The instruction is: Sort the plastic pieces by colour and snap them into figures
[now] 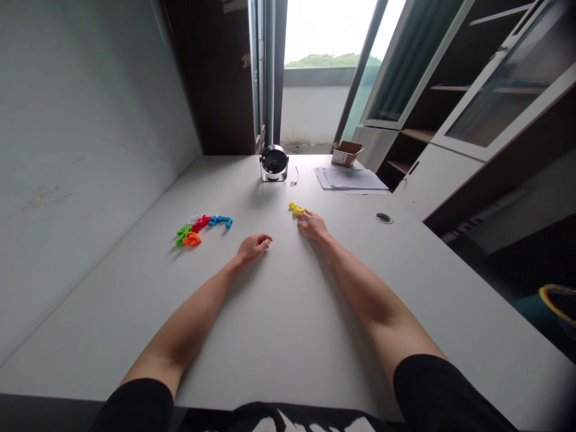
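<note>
Several small yellow plastic pieces (295, 209) lie in a little cluster near the middle of the table. My right hand (312, 225) rests at their near edge, its fingers bent and closed on the nearest yellow piece. To the left and closer to me, my left hand (253, 248) is on the tabletop with its fingers curled in toward the thumb; no object shows in it. Farther left is a pile of plastic pieces: blue ones (220, 221), red ones (201, 224), green ones (183, 231), orange ones (192, 239) and some whitish ones behind.
Everything stands on a white table (288, 336). At its far side are a round black device on a stand (274, 163), a thin dark cord (296, 177), papers (351, 179) and an open cardboard box (346, 154). A cable hole (384, 218) is at right; a wall borders the left.
</note>
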A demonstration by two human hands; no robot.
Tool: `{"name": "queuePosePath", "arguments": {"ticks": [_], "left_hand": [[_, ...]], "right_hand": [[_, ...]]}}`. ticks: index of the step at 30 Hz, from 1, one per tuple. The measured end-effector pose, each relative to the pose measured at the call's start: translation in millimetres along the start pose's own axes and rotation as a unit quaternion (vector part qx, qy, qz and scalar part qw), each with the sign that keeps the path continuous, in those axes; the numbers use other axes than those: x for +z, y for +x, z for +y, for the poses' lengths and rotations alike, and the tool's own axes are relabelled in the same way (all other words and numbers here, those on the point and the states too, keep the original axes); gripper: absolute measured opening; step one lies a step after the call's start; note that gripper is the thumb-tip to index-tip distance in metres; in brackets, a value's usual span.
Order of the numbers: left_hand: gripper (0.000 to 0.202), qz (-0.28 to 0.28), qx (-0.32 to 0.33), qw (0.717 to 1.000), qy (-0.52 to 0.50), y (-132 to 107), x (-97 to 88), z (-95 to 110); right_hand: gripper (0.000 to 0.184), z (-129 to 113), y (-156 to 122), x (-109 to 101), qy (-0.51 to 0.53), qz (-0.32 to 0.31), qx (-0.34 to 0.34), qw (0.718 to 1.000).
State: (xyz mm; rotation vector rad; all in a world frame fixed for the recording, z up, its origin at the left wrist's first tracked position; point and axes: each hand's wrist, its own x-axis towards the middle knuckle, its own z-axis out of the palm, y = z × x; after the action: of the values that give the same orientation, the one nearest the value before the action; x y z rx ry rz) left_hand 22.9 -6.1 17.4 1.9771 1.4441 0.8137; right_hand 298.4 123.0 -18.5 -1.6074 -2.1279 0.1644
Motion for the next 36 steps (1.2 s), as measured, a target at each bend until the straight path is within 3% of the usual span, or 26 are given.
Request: {"name": "queuePosePath", "arguments": {"ticks": [8, 17, 21, 25, 29, 32, 36], "left_hand": [[0.032, -0.007, 0.001, 1.000, 0.002, -0.5, -0.8, 4.0], [0.031, -0.004, 0.003, 1.000, -0.004, -0.5, 1.3, 2.9], [0.030, 0.043, 0.015, 0.999, 0.006, 3.3, -3.4, -6.5], [0.026, 0.171, 0.011, 0.980, 0.096, 11.0, -25.2, -32.0], [0.022, 0.291, -0.082, 0.929, 0.215, 19.5, -47.8, -56.0], [0.025, 0.302, -0.109, 0.903, 0.285, 27.0, -55.2, -62.9], [0.023, 0.247, -0.132, 0.898, 0.339, 36.2, -59.0, -65.5]], "right_hand": [[0.024, 4.8, -1.5, 1.5, 0.057, 0.042, -0.026, 0.997], [0.022, 7.2, -13.5, -1.6, 0.125, 0.133, 0.056, 0.982], [0.023, 6.5, -20.5, -6.7, 0.149, 0.156, 0.062, 0.975], [0.024, 1.5, -24.9, -11.0, 0.168, 0.135, 0.059, 0.975], [0.021, -19.7, -26.4, -10.2, 0.190, 0.118, 0.025, 0.974], [0.019, -43.5, -30.0, -8.2, 0.206, 0.086, -0.033, 0.974], [0.019, -70.9, -38.9, -5.6, 0.220, 0.020, -0.114, 0.969]]}}
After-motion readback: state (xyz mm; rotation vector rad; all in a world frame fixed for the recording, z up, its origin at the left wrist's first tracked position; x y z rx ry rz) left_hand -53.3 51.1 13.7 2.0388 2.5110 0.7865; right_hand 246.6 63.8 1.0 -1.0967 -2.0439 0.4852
